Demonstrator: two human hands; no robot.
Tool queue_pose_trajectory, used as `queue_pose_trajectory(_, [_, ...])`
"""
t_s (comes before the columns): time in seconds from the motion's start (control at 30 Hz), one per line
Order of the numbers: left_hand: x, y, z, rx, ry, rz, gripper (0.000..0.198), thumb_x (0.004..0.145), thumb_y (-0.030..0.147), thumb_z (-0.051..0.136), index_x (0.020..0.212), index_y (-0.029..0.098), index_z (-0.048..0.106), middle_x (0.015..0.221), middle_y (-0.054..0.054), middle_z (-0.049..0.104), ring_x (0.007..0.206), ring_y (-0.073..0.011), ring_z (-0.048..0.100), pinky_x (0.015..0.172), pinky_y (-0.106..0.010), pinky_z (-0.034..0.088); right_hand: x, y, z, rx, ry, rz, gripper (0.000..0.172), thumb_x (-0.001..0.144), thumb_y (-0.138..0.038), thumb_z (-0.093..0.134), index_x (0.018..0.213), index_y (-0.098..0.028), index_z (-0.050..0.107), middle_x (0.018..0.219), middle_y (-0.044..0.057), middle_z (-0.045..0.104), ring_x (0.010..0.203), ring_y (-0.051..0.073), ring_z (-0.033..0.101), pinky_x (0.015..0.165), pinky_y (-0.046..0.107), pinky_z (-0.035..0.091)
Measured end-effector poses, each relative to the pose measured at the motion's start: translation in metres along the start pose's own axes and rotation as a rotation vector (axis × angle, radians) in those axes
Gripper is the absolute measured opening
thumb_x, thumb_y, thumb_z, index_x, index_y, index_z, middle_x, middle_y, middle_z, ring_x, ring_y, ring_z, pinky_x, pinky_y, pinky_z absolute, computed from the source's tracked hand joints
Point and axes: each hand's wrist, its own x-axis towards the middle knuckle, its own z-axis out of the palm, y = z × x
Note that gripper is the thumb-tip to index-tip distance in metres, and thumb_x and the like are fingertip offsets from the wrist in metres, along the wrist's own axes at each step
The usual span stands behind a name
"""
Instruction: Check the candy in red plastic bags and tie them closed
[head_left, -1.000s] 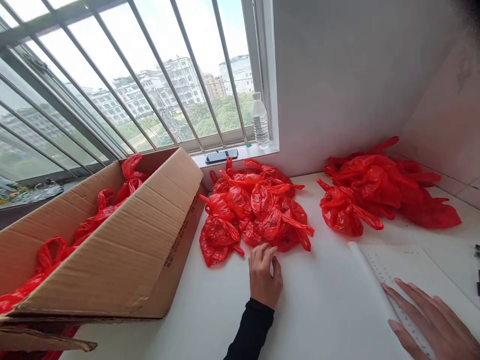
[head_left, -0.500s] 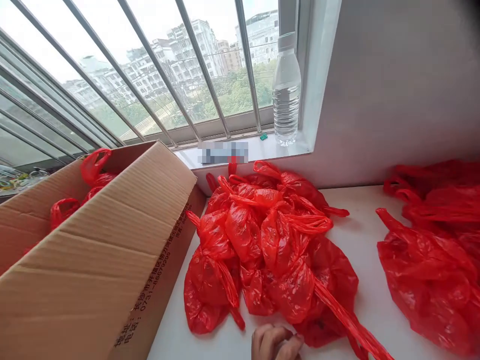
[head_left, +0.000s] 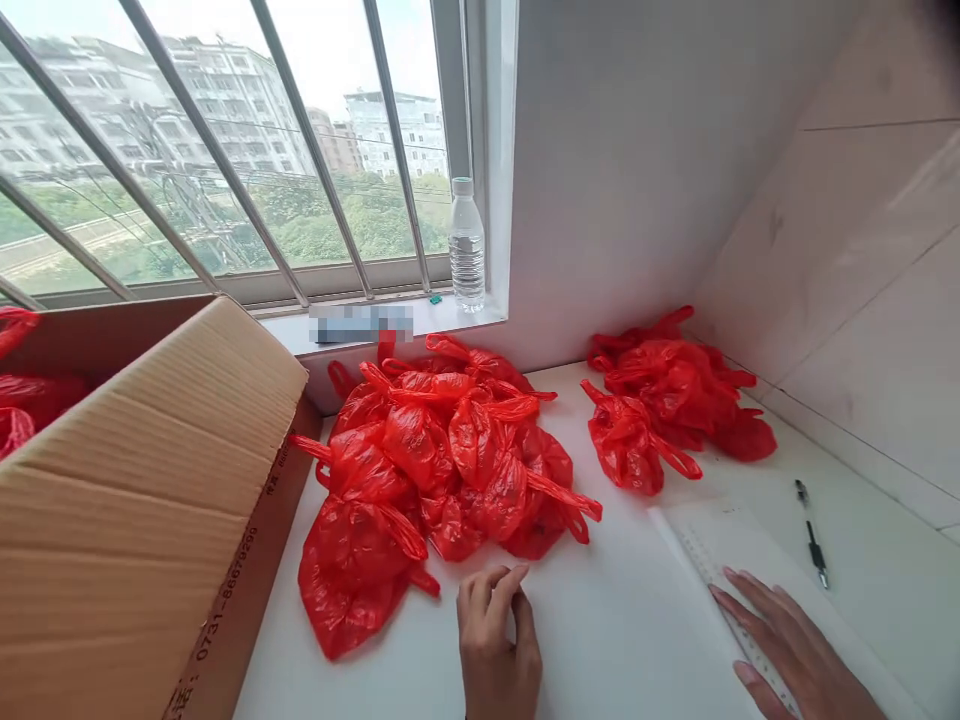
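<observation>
My left hand (head_left: 497, 640) rests on the white tabletop just in front of the red bags. Its fingers are curled in, the thumb close to the index finger, and nothing shows in them. Flat on a white pad of paper or notebook (head_left: 757, 535) lies my right hand (head_left: 802, 650), fingers stretched out and apart. Under its fingertips runs a pale strip (head_left: 694, 555) with small marks, too faint to name. Knotted red plastic bags (head_left: 416, 450) form a heap beyond my left hand; their contents are hidden. A black pen (head_left: 814, 550) lies beyond my right hand.
A cardboard box (head_left: 142, 480) with red bags inside stands at the left. More red bags (head_left: 667, 390) are piled near the tiled wall (head_left: 862, 300). A water bottle (head_left: 468, 255) stands on the sill (head_left: 435, 318) beside the barred window.
My view has swung right and shows more of the table. My right hand, the pad and the pen have come into view. My left hand shows more fully.
</observation>
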Motion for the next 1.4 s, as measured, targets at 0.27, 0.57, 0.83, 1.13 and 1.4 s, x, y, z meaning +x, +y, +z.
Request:
queue_pose_trajectory(0.27, [0.007, -0.001, 0.0, 0.123, 0.014, 0.058, 0.015, 0.098, 0.013, 0.058, 0.104, 0.019, 0.071, 0.09, -0.002, 0.068, 0.084, -0.0196, 0.064, 0.077, -0.038, 0.056, 0.014, -0.01, -0.007, 0.012, 0.011, -0.033, 0.066, 0.103, -0.046, 0.048, 0.163, -0.027, 0.026, 0.166, 0.006, 0.033, 0.148, 0.034, 0.038, 0.12, 0.06, 0.035])
queue_pose_trajectory(0.57, [0.005, 0.004, 0.002, 0.33, -0.051, 0.084, 0.022, 0.098, 0.033, 0.065, 0.114, 0.017, 0.067, 0.112, -0.007, 0.07, 0.094, -0.0206, 0.069, 0.082, -0.041, 0.059, 0.014, -0.009, -0.001, 0.044, 0.109, -0.074, 0.063, 0.103, -0.048, 0.046, 0.16, -0.023, 0.034, 0.162, 0.01, 0.04, 0.147, 0.035, 0.038, 0.12, 0.06, 0.03])
queue_pose_trajectory(0.83, [0.006, 0.016, 0.004, 0.44, -0.104, 0.046, 0.029, 0.098, 0.033, 0.066, 0.122, 0.018, 0.065, 0.123, -0.009, 0.068, 0.104, -0.024, 0.068, 0.088, -0.046, 0.059, 0.013, -0.011, -0.01, 0.158, 0.118, -0.064, 0.06, 0.102, -0.044, 0.046, 0.156, -0.021, 0.038, 0.156, 0.017, 0.045, 0.143, 0.04, 0.042, 0.119, 0.065, 0.029])
queue_pose_trajectory(1.13, [0.007, 0.034, 0.0, 0.469, -0.127, 0.036, 0.03, 0.097, 0.033, 0.066, 0.122, 0.017, 0.065, 0.123, -0.009, 0.067, 0.105, -0.0243, 0.068, 0.089, -0.046, 0.058, 0.011, -0.007, -0.001, 0.239, 0.183, -0.076, 0.067, 0.098, -0.045, 0.048, 0.16, -0.026, 0.031, 0.155, 0.017, 0.045, 0.135, 0.045, 0.05, 0.111, 0.069, 0.035])
queue_pose_trajectory(1.4, [0.004, 0.03, -0.002, 0.347, -0.129, -0.005, 0.023, 0.098, 0.026, 0.065, 0.12, 0.017, 0.065, 0.116, -0.007, 0.068, 0.104, -0.0239, 0.067, 0.089, -0.046, 0.058, 0.002, 0.003, 0.012, 0.21, 0.121, -0.061, 0.071, 0.096, -0.044, 0.054, 0.162, -0.032, 0.03, 0.161, 0.011, 0.041, 0.138, 0.042, 0.049, 0.114, 0.067, 0.033])
